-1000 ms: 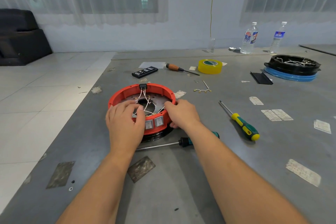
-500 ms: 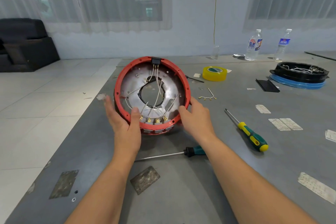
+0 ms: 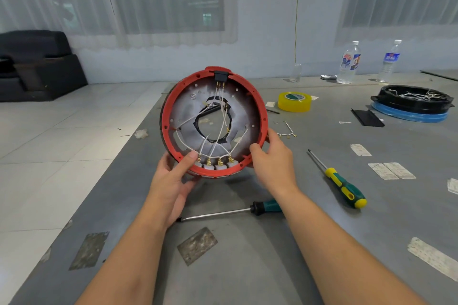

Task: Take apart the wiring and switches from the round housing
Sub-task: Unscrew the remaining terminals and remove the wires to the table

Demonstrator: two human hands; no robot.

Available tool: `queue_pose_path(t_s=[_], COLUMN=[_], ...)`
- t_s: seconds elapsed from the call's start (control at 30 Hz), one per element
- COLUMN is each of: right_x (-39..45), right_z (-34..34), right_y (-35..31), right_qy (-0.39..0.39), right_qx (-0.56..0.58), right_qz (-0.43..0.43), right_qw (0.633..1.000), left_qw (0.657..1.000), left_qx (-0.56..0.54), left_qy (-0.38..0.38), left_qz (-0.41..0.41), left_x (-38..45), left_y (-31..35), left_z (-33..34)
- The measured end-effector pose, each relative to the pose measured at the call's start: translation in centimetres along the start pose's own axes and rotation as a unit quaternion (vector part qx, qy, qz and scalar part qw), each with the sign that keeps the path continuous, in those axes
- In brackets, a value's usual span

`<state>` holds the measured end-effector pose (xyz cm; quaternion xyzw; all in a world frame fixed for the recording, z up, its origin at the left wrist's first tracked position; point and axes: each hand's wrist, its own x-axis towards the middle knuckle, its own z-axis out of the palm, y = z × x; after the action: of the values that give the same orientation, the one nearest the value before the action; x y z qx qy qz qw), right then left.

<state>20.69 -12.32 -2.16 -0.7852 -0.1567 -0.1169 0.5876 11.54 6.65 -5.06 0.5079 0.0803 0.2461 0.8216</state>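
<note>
Round red housing (image 3: 263,116) held up on edge above a grey table (image 3: 247,267), open side facing the camera, lower rim lifted clear of the tabletop. Inside, a silvery metal plate (image 3: 183,104) with a ragged central hole; white wires (image 3: 224,116) running from a black connector block (image 3: 219,76) at the top rim down to four brass-tipped switch terminals (image 3: 215,163) in a row along the bottom rim. Left hand (image 3: 171,181) gripping the lower left rim, thumb laid over the inner edge beside the leftmost terminal, fingers curled behind the housing. Right hand (image 3: 275,158) clasping the lower right rim, thumb on the front edge, fingers wrapped round the outside. On the table just below the hands, a long-shafted screwdriver with a black and teal handle (image 3: 266,207), lying flat. To the right, a screwdriver with a yellow and green handle (image 3: 345,188). Beyond the housing, a roll of yellow tape (image 3: 294,101) and a small bent wire piece (image 3: 287,131). Far right, a black round housing holding loose white wires (image 3: 411,101) stacked on a blue ring. At the table's far edge, two clear water bottles (image 3: 348,63). Pale paper labels (image 3: 391,170) scattered at the right. Tiled floor (image 3: 62,131) and a dark sofa (image 3: 34,64) at the left, curtained windows behind.
</note>
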Motion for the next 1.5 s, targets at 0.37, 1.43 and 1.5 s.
queue_pose_path(t_s=[0.37,1.43,1.5], right_x=[-0.1,-1.1,-1.1], right_z=[0.4,-6.0,-6.1], right_y=[0.5,2.7,2.7], right_qy=[-0.014,-0.422,-0.422], right_qx=[0.000,-0.298,-0.300], right_qz=[0.029,-0.185,-0.191], right_qw=[0.999,0.836,0.834], left_qw=[0.997,1.000,0.999], left_qx=[0.016,0.004,0.011], left_qy=[-0.073,0.015,0.019], left_qz=[-0.028,-0.026,-0.025], left_x=[-0.2,0.2,0.2], left_y=[-0.9,-1.1,-1.0], left_z=[0.0,-0.5,-0.2])
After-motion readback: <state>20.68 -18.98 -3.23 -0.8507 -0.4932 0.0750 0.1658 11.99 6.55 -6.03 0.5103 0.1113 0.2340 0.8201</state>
